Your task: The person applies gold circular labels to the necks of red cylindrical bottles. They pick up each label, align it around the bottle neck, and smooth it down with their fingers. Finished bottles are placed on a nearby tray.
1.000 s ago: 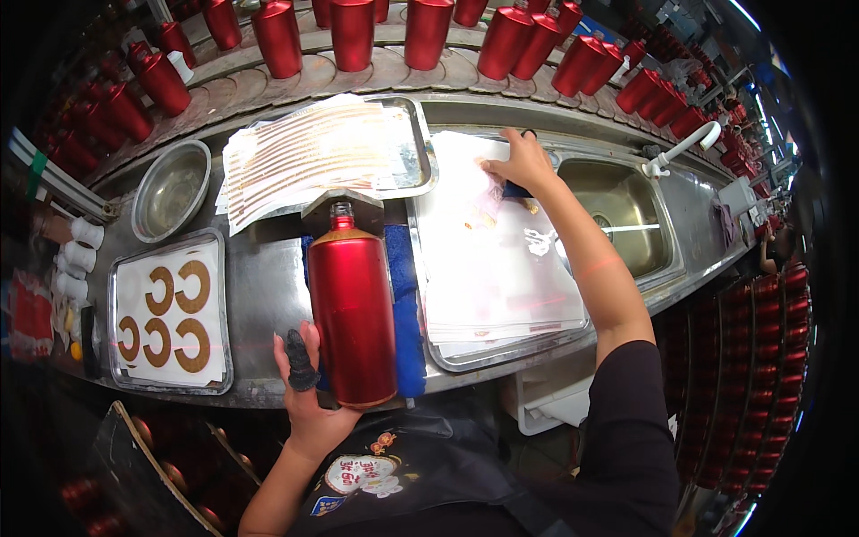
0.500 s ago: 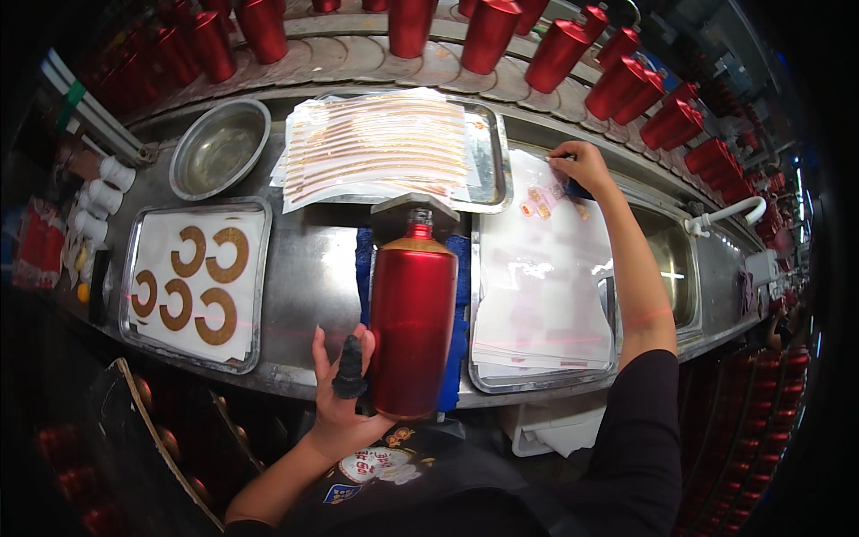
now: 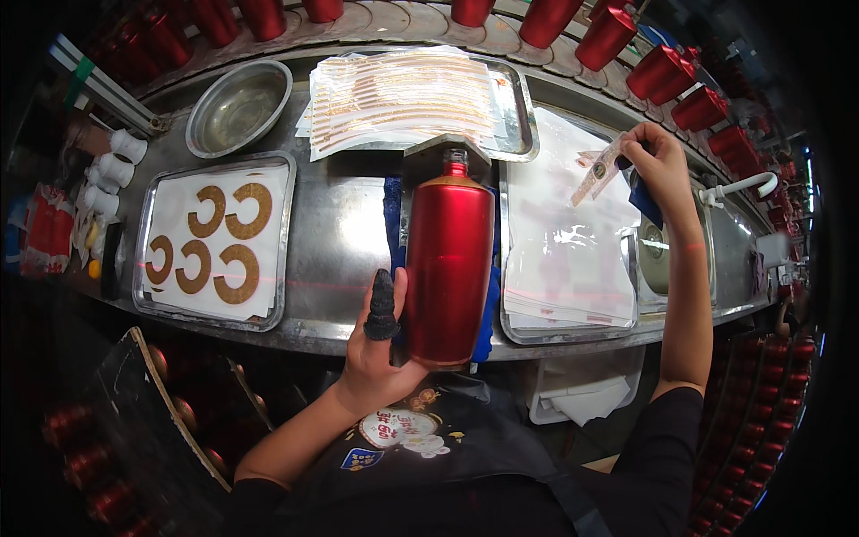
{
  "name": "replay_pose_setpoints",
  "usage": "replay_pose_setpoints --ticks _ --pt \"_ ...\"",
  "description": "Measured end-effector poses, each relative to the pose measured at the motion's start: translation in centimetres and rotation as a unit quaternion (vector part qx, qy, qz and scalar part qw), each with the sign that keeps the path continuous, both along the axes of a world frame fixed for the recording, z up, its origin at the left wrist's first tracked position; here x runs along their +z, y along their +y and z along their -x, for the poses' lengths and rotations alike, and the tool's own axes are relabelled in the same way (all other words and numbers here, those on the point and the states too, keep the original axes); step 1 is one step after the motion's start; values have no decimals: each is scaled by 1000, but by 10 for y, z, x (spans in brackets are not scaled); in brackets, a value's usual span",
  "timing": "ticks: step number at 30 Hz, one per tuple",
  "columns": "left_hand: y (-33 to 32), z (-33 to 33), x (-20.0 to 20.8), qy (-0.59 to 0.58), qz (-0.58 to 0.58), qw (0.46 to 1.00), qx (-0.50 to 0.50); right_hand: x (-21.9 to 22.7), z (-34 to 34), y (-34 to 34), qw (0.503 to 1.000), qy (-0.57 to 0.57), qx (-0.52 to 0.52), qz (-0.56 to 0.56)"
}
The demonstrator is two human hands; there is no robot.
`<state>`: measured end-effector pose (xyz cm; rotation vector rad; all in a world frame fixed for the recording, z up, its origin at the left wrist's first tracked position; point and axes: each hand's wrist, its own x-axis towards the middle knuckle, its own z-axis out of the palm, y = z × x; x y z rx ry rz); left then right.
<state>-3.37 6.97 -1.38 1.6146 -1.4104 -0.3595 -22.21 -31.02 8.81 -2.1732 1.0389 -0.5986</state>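
Note:
A glossy red metallic bottle (image 3: 450, 268) lies in the middle with its neck pointing away, on a dark angular holder (image 3: 474, 146) over blue cloth. At the bottle's lower left, my left hand (image 3: 380, 349) steadies it near the base; one finger wears a black cover, and the other fingers are partly hidden. Out to the right, my right hand (image 3: 660, 161) pinches a thin clear decal strip (image 3: 595, 183) with gold and pink marks, lifted over a tray of wet white sheets (image 3: 568, 259). A blue flat scraper-like piece (image 3: 646, 204) is also in that hand.
On the left, a metal tray (image 3: 288, 242) bears several gold C-shaped decals (image 3: 237, 273). Beyond are a metal bowl (image 3: 240, 109) and a tray with gold-striped sheets (image 3: 403, 98). A sink with a white faucet (image 3: 743, 188) lies right. Red bottles (image 3: 608, 38) line the far conveyor.
My right hand has lifted the clear decal strip off the wet sheets and moved rightward. My left hand stays at the bottle's base. The whole view has shifted.

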Motion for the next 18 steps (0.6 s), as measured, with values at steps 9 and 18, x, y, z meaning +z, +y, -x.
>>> replay_pose_setpoints --ticks 9,18 --pt "-9 -47 44 374 66 924 43 86 -53 98 970 -130 51 -200" --pt "-77 -59 100 598 43 799 -30 88 -85 149 903 -297 92 -296"
